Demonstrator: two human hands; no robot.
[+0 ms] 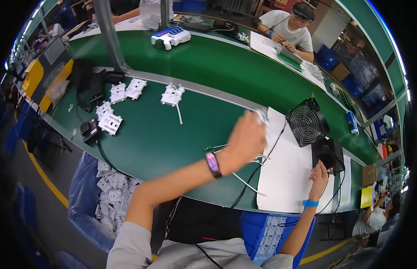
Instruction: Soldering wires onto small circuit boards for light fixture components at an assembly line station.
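Observation:
My left hand (245, 140), a wristband on its wrist, is raised over the middle right of the green bench. Its fingers are closed around a white piece (262, 116), blurred by motion, whose kind I cannot make out. Thin white cables (249, 183) show below that hand; whether they join the piece is hidden. My right hand (319, 177), with a blue wrist strap, is beside a black box (328, 154) on the right. Its fingers stretch up toward the box's front, and I see nothing held in them. A black round-grilled fan (307, 123) stands behind the box.
White plastic parts (110, 123) lie at the bench's left, and another (172, 95) with a short cable lies farther right. A white sheet (280, 179) covers the right side. A blue lined bin (85, 197) holds white parts. A co-worker (291, 29) sits across.

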